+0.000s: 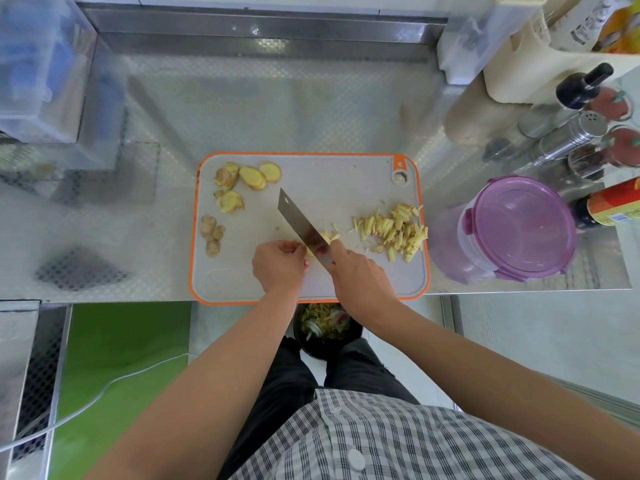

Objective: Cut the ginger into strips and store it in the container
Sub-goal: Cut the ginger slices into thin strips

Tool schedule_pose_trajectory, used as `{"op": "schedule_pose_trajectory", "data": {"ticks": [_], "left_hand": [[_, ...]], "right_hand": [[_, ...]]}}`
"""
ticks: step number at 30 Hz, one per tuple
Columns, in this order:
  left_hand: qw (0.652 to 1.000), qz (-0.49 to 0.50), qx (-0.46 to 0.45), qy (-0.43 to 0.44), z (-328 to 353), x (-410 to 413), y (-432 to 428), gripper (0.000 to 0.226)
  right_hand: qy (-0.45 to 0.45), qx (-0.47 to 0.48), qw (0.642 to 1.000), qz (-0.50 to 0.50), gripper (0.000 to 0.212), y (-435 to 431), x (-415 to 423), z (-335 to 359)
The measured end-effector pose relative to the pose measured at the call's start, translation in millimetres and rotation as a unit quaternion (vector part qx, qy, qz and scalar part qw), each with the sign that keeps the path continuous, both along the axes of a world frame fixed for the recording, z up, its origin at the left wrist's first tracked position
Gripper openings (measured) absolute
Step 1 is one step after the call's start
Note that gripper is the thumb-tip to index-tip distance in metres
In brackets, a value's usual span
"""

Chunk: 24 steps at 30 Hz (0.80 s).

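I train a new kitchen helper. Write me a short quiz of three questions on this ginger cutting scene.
1. True or false: the container stands open.
2. Which hand grips the knife? A left, B right.
3. Fill in: the cut strips lie on the cutting board's ____ side.
Key: 1 false, the purple lid is on; 2 B, the right hand, while the left hand holds the ginger piece; 3 right.

A steel counter (242,109) carries an orange-edged board (332,188) at its near edge, with a purple-lidded container (519,226) just right of the board, a bottle (609,206) and shaker (568,140) farther right, and a clear bin (38,71) well off to the board's far left.
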<state>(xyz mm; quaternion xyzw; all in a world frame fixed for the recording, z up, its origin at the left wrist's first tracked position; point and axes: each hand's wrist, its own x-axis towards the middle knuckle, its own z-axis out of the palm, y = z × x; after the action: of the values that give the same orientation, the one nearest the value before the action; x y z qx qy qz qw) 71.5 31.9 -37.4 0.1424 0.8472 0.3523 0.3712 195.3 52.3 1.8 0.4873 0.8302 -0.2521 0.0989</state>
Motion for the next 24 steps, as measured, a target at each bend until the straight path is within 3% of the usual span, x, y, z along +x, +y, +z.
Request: {"op": "schedule_pose_trajectory", "data": {"ticks": [7, 14, 24], "left_hand": [[1.000, -0.005, 0.008, 0.002, -2.4, 0.5, -1.4, 0.020], [1.000, 0.003, 0.008, -0.003, -0.4, 0.3, -2.0, 0.019], [1.000, 0.010, 0.012, -0.014, 0.7, 1.3, -4.2, 0.027]], "right_hand": [[-0.034, 0.005, 0.999, -0.009, 0.024, -1.5, -9.1, -6.0], [-0.001, 0.005, 1.000, -0.023, 0.014, 0.5, -8.8, -11.1], [-0.003, -0.014, 1.000, -0.017, 0.019, -4.6, -2.1, -0.4]]}}
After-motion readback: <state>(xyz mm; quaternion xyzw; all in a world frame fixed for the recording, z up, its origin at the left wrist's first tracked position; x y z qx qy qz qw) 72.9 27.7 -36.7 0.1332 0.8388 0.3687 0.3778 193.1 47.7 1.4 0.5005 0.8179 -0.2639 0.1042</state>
